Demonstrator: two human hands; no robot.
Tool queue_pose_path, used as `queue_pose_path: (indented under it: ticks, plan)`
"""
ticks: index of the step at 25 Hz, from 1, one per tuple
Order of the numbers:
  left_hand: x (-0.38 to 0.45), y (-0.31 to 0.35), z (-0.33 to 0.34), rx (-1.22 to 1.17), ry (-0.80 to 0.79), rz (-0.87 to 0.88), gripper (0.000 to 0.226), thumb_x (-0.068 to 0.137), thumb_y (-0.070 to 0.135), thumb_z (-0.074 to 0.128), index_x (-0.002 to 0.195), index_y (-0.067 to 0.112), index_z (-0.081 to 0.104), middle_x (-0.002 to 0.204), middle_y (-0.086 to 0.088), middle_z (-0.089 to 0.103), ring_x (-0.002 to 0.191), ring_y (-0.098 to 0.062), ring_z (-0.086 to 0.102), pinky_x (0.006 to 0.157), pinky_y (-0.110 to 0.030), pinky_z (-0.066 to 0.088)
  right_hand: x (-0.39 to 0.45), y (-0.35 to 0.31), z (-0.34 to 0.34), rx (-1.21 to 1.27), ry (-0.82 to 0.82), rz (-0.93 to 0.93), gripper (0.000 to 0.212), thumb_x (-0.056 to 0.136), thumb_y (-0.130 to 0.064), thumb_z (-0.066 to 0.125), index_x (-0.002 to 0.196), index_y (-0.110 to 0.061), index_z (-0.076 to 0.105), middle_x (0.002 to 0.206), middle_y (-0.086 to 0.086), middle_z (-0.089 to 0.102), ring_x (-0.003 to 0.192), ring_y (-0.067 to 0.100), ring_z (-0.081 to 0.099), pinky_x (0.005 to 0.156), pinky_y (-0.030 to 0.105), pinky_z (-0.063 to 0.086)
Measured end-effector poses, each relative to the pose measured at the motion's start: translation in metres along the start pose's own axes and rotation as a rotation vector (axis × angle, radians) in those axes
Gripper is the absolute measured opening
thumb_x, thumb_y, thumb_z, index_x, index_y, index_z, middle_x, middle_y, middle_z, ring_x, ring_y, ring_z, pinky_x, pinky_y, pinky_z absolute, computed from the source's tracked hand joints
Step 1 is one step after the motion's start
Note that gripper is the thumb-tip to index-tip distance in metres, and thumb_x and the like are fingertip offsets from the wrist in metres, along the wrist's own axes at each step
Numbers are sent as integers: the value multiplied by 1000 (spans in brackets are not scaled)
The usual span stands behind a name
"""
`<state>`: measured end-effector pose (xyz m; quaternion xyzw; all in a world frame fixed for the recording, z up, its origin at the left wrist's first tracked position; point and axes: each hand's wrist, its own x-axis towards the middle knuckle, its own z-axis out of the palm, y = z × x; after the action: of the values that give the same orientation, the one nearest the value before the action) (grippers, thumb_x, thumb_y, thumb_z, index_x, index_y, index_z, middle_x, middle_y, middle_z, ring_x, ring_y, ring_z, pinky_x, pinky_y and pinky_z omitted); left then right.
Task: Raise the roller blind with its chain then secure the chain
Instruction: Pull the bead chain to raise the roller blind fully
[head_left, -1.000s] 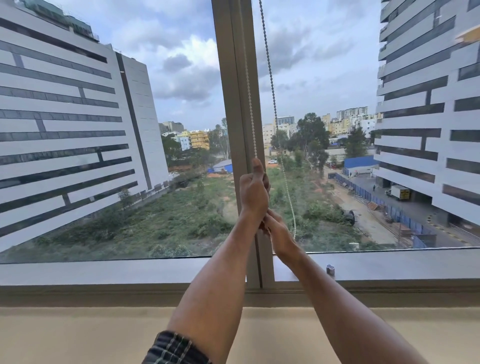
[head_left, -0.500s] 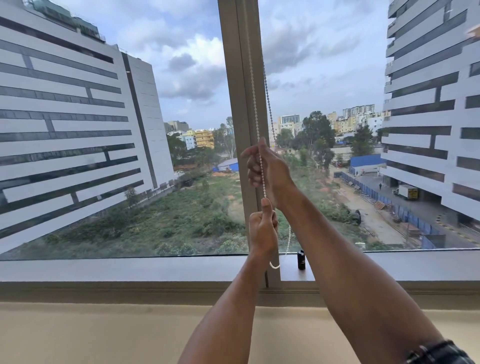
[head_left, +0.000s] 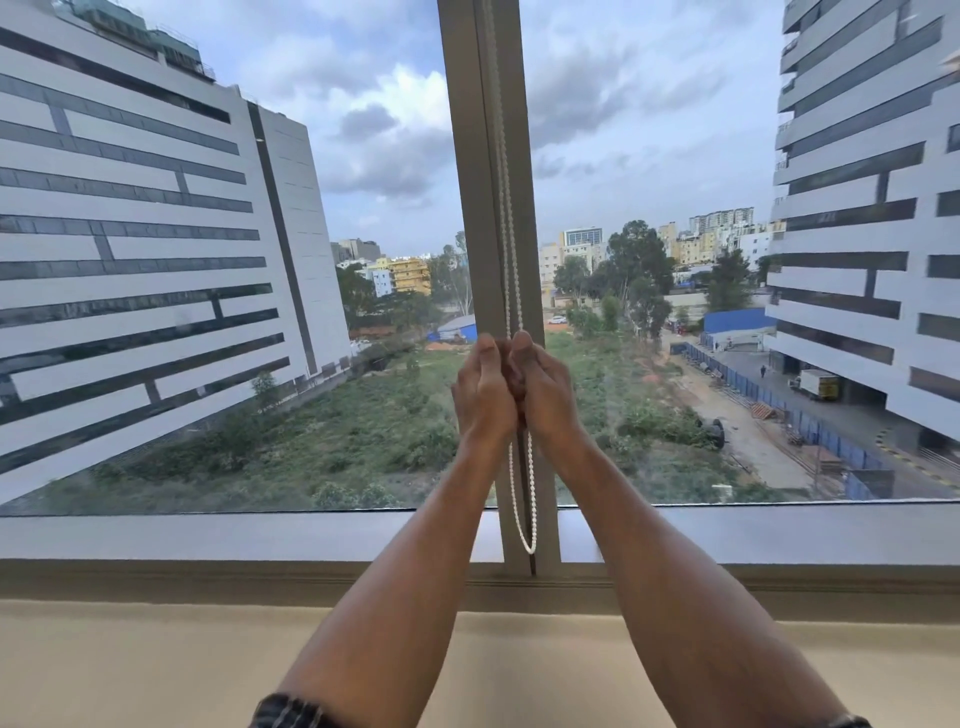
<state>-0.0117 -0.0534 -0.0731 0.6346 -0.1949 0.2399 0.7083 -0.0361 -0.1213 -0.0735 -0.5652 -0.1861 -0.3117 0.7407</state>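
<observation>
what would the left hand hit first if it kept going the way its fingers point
Probably the window post. The left hand points up and away beside the chain, with the post right behind; depth is unclear.

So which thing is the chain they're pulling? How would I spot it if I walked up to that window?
Find the vertical window post that splits the glass down the middle. Running down its front is a thin white beaded chain, passing through both hands, left hand and right hand, clasped together on it. Below them it ends in a hanging loop just above the sill, the only dangling thing there.

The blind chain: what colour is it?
White, a beaded chain; clearest in the head view, where its loop hangs below the hands.
</observation>
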Motion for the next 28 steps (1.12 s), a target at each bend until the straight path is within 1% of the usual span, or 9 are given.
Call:
queue_pose_path:
  ticks: [3, 5, 8, 11, 14, 19, 21, 24, 28]
  plan:
    - [25, 43, 21, -164, -126, 16, 59, 107, 49, 30, 74, 17, 69, 67, -5, 66, 59, -19, 60, 57, -28, 48, -21, 30, -8, -101, 5, 64, 45, 110, -6, 39, 72, -16, 60, 49, -12, 55, 41, 3, 47, 41, 17, 38]
    - [30, 54, 32, -180, -174, -27, 64, 108, 48, 31, 60, 17, 58, 54, -5, 51, 46, -16, 44, 47, -27, 34, -31, 45, -14, -164, 18, 102, 44, 110, -11, 41, 67, -16, 51, 48, -9, 43, 38, 7, 33, 37, 22, 27]
    - [25, 46, 38, -165, -144, -60, 64, 107, 49, 36, 50, 20, 38, 52, -6, 34, 44, -16, 27, 49, -31, 21, -35, 60, -24, -136, -4, 115, 37, 105, -25, 43, 70, -20, 54, 48, -12, 44, 37, 5, 33, 36, 19, 28]
    - [22, 38, 36, -149, -116, 12, 65, 107, 49, 38, 47, 22, 35, 52, -5, 32, 46, -15, 25, 50, -32, 18, -33, 62, -34, -52, -73, 196, 42, 102, -41, 44, 65, -32, 61, 50, -15, 46, 39, 5, 35, 39, 18, 28]
    - [20, 32, 32, -93, -85, 54, 67, 105, 51, 40, 44, 24, 35, 48, -4, 31, 43, -15, 25, 50, -31, 20, -22, 53, -44, -54, -27, 121, 47, 105, -42, 40, 70, -29, 68, 56, -7, 56, 47, 10, 47, 45, 23, 37]
    - [-7, -16, 26, -122, -128, 47, 69, 106, 50, 39, 50, 21, 67, 43, 15, 55, 37, -3, 46, 42, -20, 35, 20, -7, -34, -106, 156, 13, 43, 112, -34, 38, 100, -12, 73, 77, 3, 71, 64, 12, 64, 61, 25, 52]
    - [-24, -32, 24, -98, -141, -8, 68, 98, 63, 40, 43, 24, 45, 42, 8, 39, 38, -15, 32, 45, -29, 22, 31, -31, -17, -51, 95, 5, 44, 111, -33, 39, 97, -10, 74, 78, 5, 72, 64, 14, 66, 61, 26, 53]
    - [-43, -43, 27, -146, -145, -79, 64, 89, 69, 41, 42, 28, 30, 44, 7, 25, 49, -13, 17, 51, -42, 12, 37, -46, 9, -30, -54, 43, 48, 111, -36, 39, 88, -10, 72, 63, 3, 61, 47, 13, 53, 44, 25, 42]
    - [-46, -48, 20, -138, -189, -120, 69, 94, 73, 40, 51, 20, 36, 47, 0, 29, 43, -14, 21, 44, -31, 15, 32, -37, 13, 9, -58, 56, 52, 109, -44, 43, 62, -22, 44, 47, -11, 35, 35, 6, 22, 36, 15, 21]
